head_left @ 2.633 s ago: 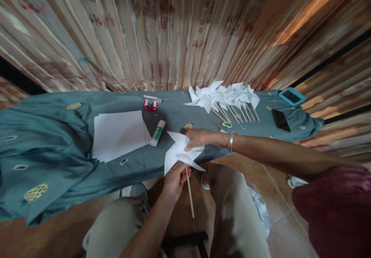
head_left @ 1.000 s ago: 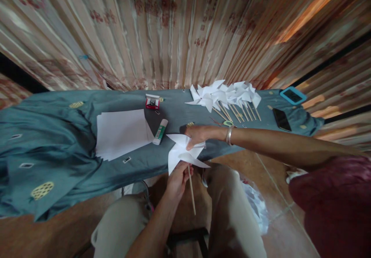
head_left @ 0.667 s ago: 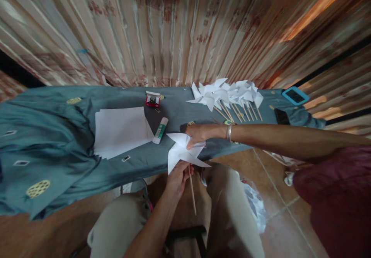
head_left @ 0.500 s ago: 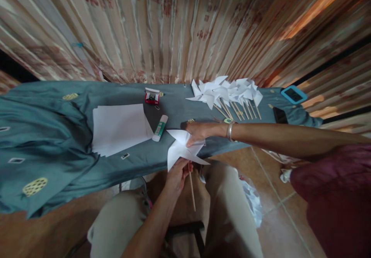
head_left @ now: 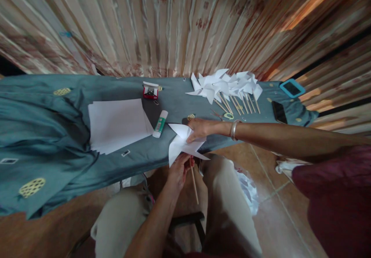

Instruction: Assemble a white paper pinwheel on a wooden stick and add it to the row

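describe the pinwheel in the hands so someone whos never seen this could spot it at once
Find the long teal tablecloth and follow it to its near edge. There, the right hand grips a white paper pinwheel, with the left hand at its stick. It alone is held; the other pinwheels lie heaped near the curtain.

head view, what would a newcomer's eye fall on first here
Probably the white pinwheel at the near edge of the table, its stick in the left grip and the right grip at its middle. Next, the heap of pinwheels at the table's far side, right of centre. The blue-framed device near the table's right end stands out too.
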A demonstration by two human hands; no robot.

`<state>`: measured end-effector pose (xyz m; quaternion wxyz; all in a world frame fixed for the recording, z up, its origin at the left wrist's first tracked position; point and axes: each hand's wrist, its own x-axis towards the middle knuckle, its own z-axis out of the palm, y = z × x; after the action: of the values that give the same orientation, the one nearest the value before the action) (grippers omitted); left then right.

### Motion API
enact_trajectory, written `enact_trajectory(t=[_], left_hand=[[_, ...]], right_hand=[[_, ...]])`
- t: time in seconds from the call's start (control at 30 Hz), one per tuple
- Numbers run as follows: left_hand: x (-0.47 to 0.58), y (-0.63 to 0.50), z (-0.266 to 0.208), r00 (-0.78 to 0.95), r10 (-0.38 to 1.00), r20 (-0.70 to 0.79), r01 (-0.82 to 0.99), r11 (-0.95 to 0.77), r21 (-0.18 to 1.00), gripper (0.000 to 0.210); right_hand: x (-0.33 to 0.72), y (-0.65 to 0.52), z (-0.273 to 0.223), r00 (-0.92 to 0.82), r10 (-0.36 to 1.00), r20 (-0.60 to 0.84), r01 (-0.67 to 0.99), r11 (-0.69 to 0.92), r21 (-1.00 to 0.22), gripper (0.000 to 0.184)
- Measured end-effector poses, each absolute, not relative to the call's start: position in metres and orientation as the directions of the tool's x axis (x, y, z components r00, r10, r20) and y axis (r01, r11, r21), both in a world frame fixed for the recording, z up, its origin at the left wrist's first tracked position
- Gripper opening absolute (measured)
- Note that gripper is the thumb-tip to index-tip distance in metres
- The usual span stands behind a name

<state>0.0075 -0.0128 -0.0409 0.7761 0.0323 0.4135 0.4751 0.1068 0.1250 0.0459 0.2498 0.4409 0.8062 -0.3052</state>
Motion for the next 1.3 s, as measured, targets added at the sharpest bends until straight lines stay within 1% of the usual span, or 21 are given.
enact_trajectory(t=[0.17, 0.47, 0.57, 0.83, 0.93, 1.0, 1.13, 1.23, 1.3], left_hand=[[0.007, -0.013, -0.041, 0.215, 0.764, -0.609, -0.710, 0.550, 0.440, 0.021], [0.008, -0.011, -0.041, 0.204, 0.742, -0.639, -0.707, 0.563, 0.428, 0.022], [0.007, -0.012, -0.041, 0.197, 0.750, -0.631, -0.704, 0.556, 0.442, 0.021], [0.005, -0.015, -0.036, 0.166, 0.749, -0.641, -0.701, 0.547, 0.458, 0.018], [0.003, -0.015, -0.029, 0.156, 0.747, -0.647, -0.695, 0.548, 0.466, 0.019], [0.002, -0.014, -0.023, 0.148, 0.749, -0.646, -0.692, 0.545, 0.473, 0.021], [-0.001, -0.010, -0.013, 0.144, 0.798, -0.586, -0.703, 0.499, 0.507, 0.023], [-0.002, -0.005, -0.008, 0.135, 0.837, -0.530, -0.708, 0.456, 0.540, 0.022], [-0.002, -0.001, -0.004, 0.115, 0.844, -0.523, -0.696, 0.444, 0.564, 0.022]], right_hand=[[0.109, 0.120, 0.044, -0.437, 0.617, -0.654, 0.894, 0.375, -0.244, 0.032], [0.114, 0.119, 0.036, -0.404, 0.662, -0.631, 0.914, 0.313, -0.257, 0.035], [0.112, 0.116, 0.042, -0.410, 0.657, -0.633, 0.911, 0.323, -0.255, 0.037], [0.109, 0.115, 0.056, -0.489, 0.610, -0.623, 0.870, 0.395, -0.296, 0.029], [0.114, 0.114, 0.060, -0.529, 0.620, -0.579, 0.848, 0.400, -0.347, 0.029], [0.118, 0.113, 0.063, -0.554, 0.630, -0.544, 0.832, 0.384, -0.401, 0.030], [0.126, 0.114, 0.067, -0.591, 0.658, -0.468, 0.776, 0.304, -0.553, 0.029], [0.130, 0.117, 0.064, -0.618, 0.676, -0.401, 0.693, 0.229, -0.683, 0.032], [0.132, 0.119, 0.063, -0.616, 0.699, -0.362, 0.648, 0.188, -0.738, 0.034]])
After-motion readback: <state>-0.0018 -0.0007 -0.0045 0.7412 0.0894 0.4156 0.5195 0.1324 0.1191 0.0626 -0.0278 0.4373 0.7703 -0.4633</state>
